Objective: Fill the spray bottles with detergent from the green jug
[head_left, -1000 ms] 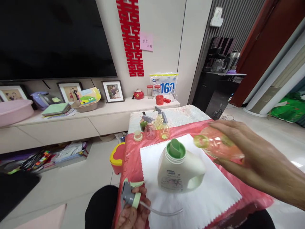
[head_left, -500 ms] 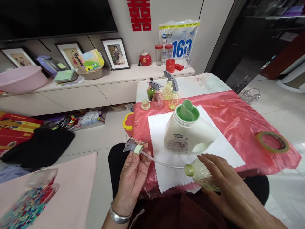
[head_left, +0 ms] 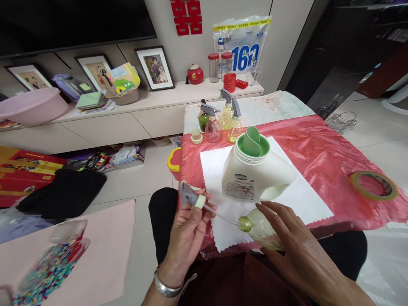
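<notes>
My left hand [head_left: 191, 221] grips a grey trigger spray head [head_left: 190, 196] by its pale collar. A thin clear tube runs from the collar to the mouth of a yellow-green clear bottle [head_left: 263, 229], its end inside the neck. That bottle lies tilted in my right hand [head_left: 293, 238], its mouth pointing left, and the fingers lie over its side. Just beyond the hands, a white detergent jug [head_left: 251, 174] with a green pouring spout [head_left: 252, 142] in its opening stands on a white cloth [head_left: 306, 199] with a zigzag edge.
Several spray bottles [head_left: 214, 129] and a pale cap [head_left: 196, 136] stand at the table's far left. A tape roll [head_left: 373, 185] lies right on the red plastic sheet [head_left: 296, 140]. Colourful small pieces [head_left: 47, 272] lie on a pink surface [head_left: 108, 255] at lower left.
My left hand has brought the spray head to the right, closer to the bottle. The tube's end now reaches into the bottle neck, and the bottle has shifted slightly left.
</notes>
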`<state>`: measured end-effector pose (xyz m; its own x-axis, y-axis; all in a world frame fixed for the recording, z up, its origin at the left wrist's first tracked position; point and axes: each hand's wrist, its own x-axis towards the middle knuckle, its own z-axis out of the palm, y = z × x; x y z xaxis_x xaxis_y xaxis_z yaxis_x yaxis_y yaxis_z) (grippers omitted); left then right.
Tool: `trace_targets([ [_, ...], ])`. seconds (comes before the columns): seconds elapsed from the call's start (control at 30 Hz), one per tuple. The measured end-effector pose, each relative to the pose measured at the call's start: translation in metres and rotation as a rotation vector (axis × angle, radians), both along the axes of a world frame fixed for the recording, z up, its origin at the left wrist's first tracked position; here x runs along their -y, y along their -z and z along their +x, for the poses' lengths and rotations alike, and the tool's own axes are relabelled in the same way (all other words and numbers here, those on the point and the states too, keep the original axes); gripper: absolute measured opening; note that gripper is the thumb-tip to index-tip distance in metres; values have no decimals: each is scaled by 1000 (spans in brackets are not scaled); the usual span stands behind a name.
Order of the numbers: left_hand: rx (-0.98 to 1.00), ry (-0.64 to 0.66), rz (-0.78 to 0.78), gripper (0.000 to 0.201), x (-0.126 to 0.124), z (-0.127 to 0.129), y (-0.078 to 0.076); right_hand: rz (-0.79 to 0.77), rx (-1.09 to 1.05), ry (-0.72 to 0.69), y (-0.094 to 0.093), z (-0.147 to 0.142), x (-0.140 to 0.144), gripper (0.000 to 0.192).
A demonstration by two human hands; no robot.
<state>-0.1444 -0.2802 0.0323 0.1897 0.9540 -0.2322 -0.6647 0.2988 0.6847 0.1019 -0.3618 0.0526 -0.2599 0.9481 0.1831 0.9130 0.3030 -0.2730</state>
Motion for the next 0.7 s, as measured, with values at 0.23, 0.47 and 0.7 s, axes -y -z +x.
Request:
trace_targets([
  [0.23,-17,118,3,37,20,20,9,15,-68,-48,-6,-19,-3,68],
  [0.47,-34,140,-5,38,23,20,11,53,-114,-72,0,-25,-7,61],
  [0.7,-29,148,-12,37,23,23,11,-29,-230,-67,8,-23,-6,69],
])
